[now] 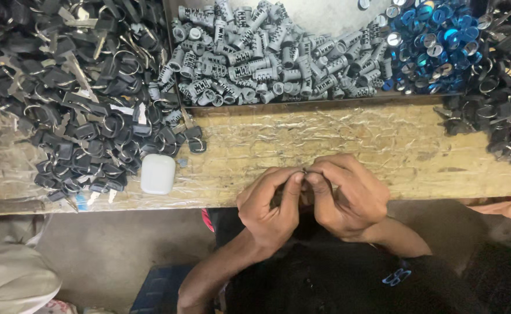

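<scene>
Workbench [383, 151], worn wood under clear plastic. Lower centre: left hand [270, 203] and right hand [348, 195] meet, fingertips pinched together on a small metal part [305, 171], mostly hidden. Upper left: black-headed keys [81, 99]. Top centre: grey lock cylinders [267, 52]. Upper right: blue caps [435, 40]. Left: white case [158, 173].

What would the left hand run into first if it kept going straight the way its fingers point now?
The left hand points up and right, fingertips already meeting the right hand around a small dark part. Past those, bare plastic-covered bench, then probably the grey lock cylinders; depth is unclear.
</scene>
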A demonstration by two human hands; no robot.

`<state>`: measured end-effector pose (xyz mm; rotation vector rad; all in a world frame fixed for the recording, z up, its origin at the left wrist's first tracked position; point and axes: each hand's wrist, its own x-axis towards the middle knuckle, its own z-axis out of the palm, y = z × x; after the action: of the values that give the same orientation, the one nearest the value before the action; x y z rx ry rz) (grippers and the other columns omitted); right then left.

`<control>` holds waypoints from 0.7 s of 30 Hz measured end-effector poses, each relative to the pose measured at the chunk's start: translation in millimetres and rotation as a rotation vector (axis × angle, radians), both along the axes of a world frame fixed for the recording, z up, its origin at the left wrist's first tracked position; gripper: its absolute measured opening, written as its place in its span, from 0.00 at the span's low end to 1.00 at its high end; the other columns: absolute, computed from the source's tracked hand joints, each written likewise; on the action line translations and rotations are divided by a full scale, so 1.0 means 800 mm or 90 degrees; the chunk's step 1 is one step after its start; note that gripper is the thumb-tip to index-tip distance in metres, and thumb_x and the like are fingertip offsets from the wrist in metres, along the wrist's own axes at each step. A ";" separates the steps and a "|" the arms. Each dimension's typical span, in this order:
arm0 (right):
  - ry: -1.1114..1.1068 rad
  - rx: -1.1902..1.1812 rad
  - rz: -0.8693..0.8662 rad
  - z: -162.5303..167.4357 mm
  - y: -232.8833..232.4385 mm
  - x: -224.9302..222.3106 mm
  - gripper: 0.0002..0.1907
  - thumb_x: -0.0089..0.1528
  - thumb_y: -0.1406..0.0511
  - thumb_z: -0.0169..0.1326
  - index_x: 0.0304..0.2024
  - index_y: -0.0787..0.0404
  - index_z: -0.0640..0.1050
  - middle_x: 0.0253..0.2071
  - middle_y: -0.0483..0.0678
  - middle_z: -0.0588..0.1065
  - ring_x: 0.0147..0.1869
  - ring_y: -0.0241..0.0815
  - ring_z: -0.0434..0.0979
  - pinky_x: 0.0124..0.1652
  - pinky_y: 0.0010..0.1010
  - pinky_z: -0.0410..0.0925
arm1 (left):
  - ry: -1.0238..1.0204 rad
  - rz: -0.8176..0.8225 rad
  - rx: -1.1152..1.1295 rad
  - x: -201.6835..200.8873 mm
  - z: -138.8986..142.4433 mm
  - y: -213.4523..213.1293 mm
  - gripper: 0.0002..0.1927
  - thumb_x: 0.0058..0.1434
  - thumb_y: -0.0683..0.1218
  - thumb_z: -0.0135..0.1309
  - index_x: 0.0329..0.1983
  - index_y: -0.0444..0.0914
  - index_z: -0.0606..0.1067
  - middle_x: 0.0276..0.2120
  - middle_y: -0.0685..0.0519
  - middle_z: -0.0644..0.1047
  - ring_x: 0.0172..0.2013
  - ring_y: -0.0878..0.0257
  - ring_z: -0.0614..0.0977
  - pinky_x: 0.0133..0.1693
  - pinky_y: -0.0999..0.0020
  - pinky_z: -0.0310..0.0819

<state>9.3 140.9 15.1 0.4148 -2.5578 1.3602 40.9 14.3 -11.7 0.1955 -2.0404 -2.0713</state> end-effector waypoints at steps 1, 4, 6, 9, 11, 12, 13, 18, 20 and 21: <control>0.003 -0.013 -0.008 0.000 -0.003 0.001 0.05 0.63 0.76 0.62 0.40 0.73 0.79 0.35 0.56 0.78 0.36 0.45 0.81 0.33 0.26 0.73 | 0.013 0.013 -0.015 0.000 0.000 0.001 0.03 0.68 0.33 0.59 0.44 0.29 0.77 0.33 0.46 0.81 0.32 0.65 0.83 0.34 0.73 0.78; 0.006 -0.013 -0.026 0.002 -0.009 0.001 0.05 0.63 0.76 0.63 0.39 0.72 0.79 0.34 0.56 0.78 0.36 0.45 0.81 0.33 0.25 0.72 | 0.026 0.023 -0.015 0.002 0.000 0.001 0.03 0.68 0.34 0.59 0.43 0.29 0.77 0.31 0.47 0.80 0.29 0.64 0.82 0.32 0.73 0.77; 0.005 -0.009 -0.021 0.004 -0.010 0.002 0.05 0.63 0.76 0.63 0.40 0.72 0.78 0.35 0.56 0.78 0.37 0.45 0.82 0.33 0.25 0.72 | 0.052 0.024 -0.041 0.003 -0.002 0.001 0.03 0.68 0.35 0.59 0.42 0.30 0.77 0.31 0.47 0.80 0.30 0.63 0.83 0.33 0.73 0.78; -0.022 -0.010 0.003 0.009 -0.007 0.002 0.04 0.64 0.76 0.61 0.41 0.73 0.78 0.36 0.56 0.78 0.37 0.44 0.81 0.34 0.25 0.72 | 0.063 0.041 -0.036 0.005 -0.006 0.001 0.03 0.68 0.35 0.59 0.42 0.30 0.77 0.31 0.47 0.80 0.30 0.63 0.83 0.33 0.72 0.78; -0.063 0.002 0.008 0.012 -0.005 0.002 0.03 0.64 0.77 0.60 0.39 0.73 0.78 0.34 0.56 0.78 0.35 0.43 0.81 0.32 0.24 0.70 | 0.060 0.052 -0.018 0.005 -0.009 0.002 0.03 0.68 0.35 0.59 0.42 0.30 0.77 0.30 0.47 0.80 0.30 0.63 0.83 0.33 0.72 0.77; -0.060 -0.008 0.001 0.013 -0.004 0.002 0.03 0.64 0.77 0.60 0.40 0.73 0.78 0.35 0.56 0.78 0.35 0.43 0.81 0.32 0.24 0.71 | 0.056 0.056 -0.007 0.004 -0.010 0.002 0.03 0.68 0.35 0.59 0.42 0.31 0.77 0.30 0.47 0.80 0.30 0.63 0.82 0.33 0.72 0.77; -0.057 -0.017 -0.007 0.013 -0.005 0.002 0.03 0.65 0.76 0.60 0.40 0.73 0.78 0.35 0.56 0.78 0.35 0.42 0.81 0.33 0.24 0.71 | 0.052 0.059 0.004 0.004 -0.011 0.003 0.03 0.68 0.35 0.59 0.42 0.31 0.77 0.30 0.47 0.80 0.30 0.63 0.82 0.34 0.72 0.77; -0.094 -0.004 -0.010 0.009 -0.010 -0.001 0.02 0.67 0.76 0.59 0.42 0.72 0.79 0.36 0.55 0.78 0.34 0.41 0.79 0.35 0.24 0.70 | 0.005 0.039 0.136 0.002 -0.015 0.009 0.02 0.69 0.36 0.59 0.43 0.32 0.77 0.32 0.47 0.81 0.30 0.63 0.83 0.33 0.72 0.77; -0.037 0.011 -0.014 0.006 -0.013 0.000 0.03 0.69 0.75 0.59 0.44 0.71 0.78 0.36 0.55 0.79 0.37 0.42 0.80 0.37 0.25 0.71 | 0.012 0.055 0.127 0.002 -0.018 0.008 0.03 0.69 0.36 0.60 0.43 0.32 0.77 0.32 0.48 0.81 0.30 0.64 0.83 0.33 0.72 0.77; -0.034 0.025 -0.013 0.005 -0.014 0.000 0.03 0.68 0.75 0.60 0.43 0.71 0.78 0.36 0.56 0.79 0.36 0.42 0.80 0.36 0.24 0.70 | 0.018 0.069 0.102 0.002 -0.019 0.007 0.03 0.69 0.36 0.60 0.43 0.32 0.77 0.32 0.48 0.81 0.30 0.64 0.83 0.33 0.72 0.77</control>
<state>9.5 129.6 18.9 0.3619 -2.6276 1.3339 42.2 19.8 -27.3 0.2944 -1.8058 -2.1581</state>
